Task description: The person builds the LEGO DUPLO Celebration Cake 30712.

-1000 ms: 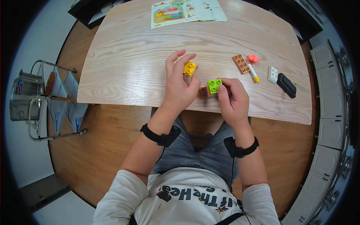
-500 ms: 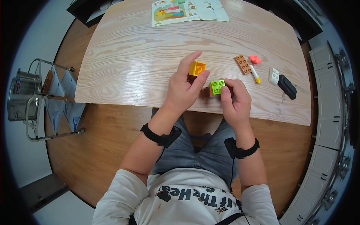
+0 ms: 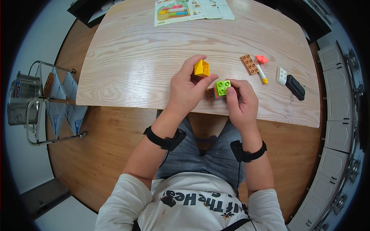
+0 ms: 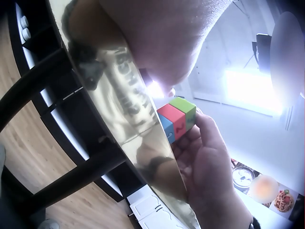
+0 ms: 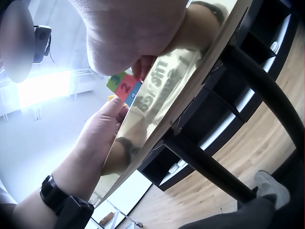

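In the head view my left hand pinches a yellow toy brick between thumb and fingers. The brick is tipped so its hollow underside shows. Close by on the right, my right hand grips a stack of toy bricks near the table's front edge, its thumb against the green top brick. The left wrist view shows the layers below: a red brick marked 2, then a blue brick. A dark brown studded piece sits at the stack's left side, low down.
To the right lie a brown studded plate, a coral-red piece, a white stick with a yellow end, a white brick and a black object. An instruction sheet is at the far edge of the wooden table.
The yellow brick has turned from studs up to hollow underside showing, and my left hand has shifted right, nearer the stack. The right hand keeps its grip almost in place.
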Demonstrator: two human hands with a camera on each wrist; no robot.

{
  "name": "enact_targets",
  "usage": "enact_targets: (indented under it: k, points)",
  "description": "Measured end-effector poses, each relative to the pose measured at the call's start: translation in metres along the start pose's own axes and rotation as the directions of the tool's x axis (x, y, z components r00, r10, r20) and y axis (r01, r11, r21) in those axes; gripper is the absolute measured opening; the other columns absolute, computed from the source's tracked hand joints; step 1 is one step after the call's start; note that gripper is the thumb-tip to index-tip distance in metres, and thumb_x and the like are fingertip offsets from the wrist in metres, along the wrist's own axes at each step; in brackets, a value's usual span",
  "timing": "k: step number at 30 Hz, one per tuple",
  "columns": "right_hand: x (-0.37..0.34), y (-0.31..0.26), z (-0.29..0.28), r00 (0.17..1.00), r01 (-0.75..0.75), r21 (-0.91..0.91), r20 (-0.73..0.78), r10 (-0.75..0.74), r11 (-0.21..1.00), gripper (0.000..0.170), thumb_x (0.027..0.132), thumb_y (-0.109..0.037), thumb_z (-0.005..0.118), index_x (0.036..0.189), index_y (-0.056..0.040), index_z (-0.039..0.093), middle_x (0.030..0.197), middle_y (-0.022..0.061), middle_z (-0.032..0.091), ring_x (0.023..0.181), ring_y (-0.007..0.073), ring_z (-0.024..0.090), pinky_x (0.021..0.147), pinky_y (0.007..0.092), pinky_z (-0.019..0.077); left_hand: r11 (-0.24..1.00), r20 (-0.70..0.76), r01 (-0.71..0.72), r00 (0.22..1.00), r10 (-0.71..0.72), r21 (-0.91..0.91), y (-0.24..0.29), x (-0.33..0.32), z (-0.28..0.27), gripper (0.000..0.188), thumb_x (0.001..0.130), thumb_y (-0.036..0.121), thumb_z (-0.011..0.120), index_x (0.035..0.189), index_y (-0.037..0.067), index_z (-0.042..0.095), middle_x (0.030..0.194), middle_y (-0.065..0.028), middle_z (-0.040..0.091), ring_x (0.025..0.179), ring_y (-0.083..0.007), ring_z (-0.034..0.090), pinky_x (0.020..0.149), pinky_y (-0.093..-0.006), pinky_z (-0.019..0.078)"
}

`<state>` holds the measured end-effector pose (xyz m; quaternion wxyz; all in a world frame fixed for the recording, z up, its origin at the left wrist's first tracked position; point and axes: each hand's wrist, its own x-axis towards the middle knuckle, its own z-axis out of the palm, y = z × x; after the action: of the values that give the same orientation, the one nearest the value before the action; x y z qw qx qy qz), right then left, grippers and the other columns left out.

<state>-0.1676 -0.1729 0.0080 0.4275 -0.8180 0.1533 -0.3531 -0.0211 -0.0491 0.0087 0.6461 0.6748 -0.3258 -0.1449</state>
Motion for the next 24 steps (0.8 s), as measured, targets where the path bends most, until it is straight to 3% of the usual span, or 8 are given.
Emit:
enact_targets:
  k: [4,7,10,13,16,19,24]
  points:
    - [0.001,-0.001,-0.001,1.000,0.013,-0.015,0.002,-0.013,1.000,0.019,0.104,-0.015,0.072,0.117,-0.0011,0.072,0.096,0.0105,0.070,0.078,0.0211,0.067,0.070,0.0315,0.0538,0.998,-0.036,-0.057,0.998,0.056,-0.024,-0.013,0.004,-0.001,0.058,0.097,0.005,0.084,0.148,0.006,0.057,0.121,-0.0052,0.068,0.107,-0.0113,0.067,0.093,-0.0273,0.0573]
    - [0.001,0.000,0.000,1.000,0.001,-0.006,0.006,-0.001,1.000,0.019,0.104,-0.015,0.072,0.117,-0.0011,0.072,0.096,0.0106,0.069,0.078,0.0210,0.067,0.070,0.0314,0.0538,0.992,-0.072,-0.113,0.990,0.117,0.055,-0.015,0.005,-0.001,0.058,0.099,0.005,0.082,0.150,0.004,0.055,0.123,-0.0064,0.068,0.109,-0.0126,0.067,0.096,-0.0286,0.0570]
    - [0.000,-0.001,0.000,1.000,-0.018,0.014,0.005,0.018,1.000,0.019,0.104,-0.015,0.072,0.116,-0.0012,0.072,0.095,0.0106,0.069,0.078,0.0207,0.067,0.070,0.0313,0.0537,0.996,-0.069,-0.069,0.995,0.065,-0.054,-0.010,0.004,0.001,0.059,0.100,0.006,0.081,0.152,0.003,0.053,0.127,-0.0088,0.068,0.109,-0.0142,0.068,0.096,-0.0295,0.0574]
    - [-0.001,0.000,-0.001,1.000,-0.029,0.020,0.009,0.029,0.999,0.018,0.104,-0.015,0.072,0.116,-0.0014,0.072,0.094,0.0103,0.069,0.078,0.0204,0.067,0.069,0.0313,0.0536,1.000,-0.012,0.025,1.000,-0.025,-0.003,0.000,0.002,-0.002,0.055,0.100,0.007,0.082,0.146,0.002,0.052,0.127,-0.0099,0.067,0.110,-0.0152,0.067,0.097,-0.0301,0.0571]
    - [0.000,0.000,0.000,1.000,-0.028,0.025,0.006,0.028,0.999,0.018,0.104,-0.015,0.072,0.116,-0.0014,0.072,0.094,0.0101,0.069,0.077,0.0204,0.067,0.069,0.0313,0.0534,0.982,-0.070,-0.058,0.996,0.046,-0.179,-0.009,0.001,0.002,0.053,0.099,0.007,0.083,0.140,0.004,0.049,0.122,-0.0083,0.065,0.107,-0.0143,0.066,0.093,-0.0294,0.0567]
    - [0.000,-0.001,0.000,1.000,-0.013,0.010,0.005,0.013,1.000,0.018,0.104,-0.015,0.072,0.116,-0.0012,0.072,0.094,0.0101,0.068,0.078,0.0205,0.067,0.069,0.0314,0.0534,0.985,-0.076,-0.057,0.996,0.045,-0.160,-0.014,0.001,0.001,0.053,0.098,0.005,0.083,0.136,0.006,0.047,0.117,-0.0058,0.064,0.103,-0.0124,0.064,0.089,-0.0279,0.0554]
    - [0.000,-0.001,0.000,1.000,-0.012,0.018,0.006,0.012,1.000,0.019,0.103,-0.015,0.072,0.116,-0.0007,0.071,0.094,0.0105,0.068,0.078,0.0206,0.067,0.070,0.0317,0.0535,0.992,0.001,-0.104,0.995,0.104,-0.065,-0.016,0.002,0.000,0.051,0.100,0.005,0.081,0.142,0.007,0.053,0.117,-0.0033,0.061,0.102,-0.0110,0.061,0.089,-0.0262,0.0534]
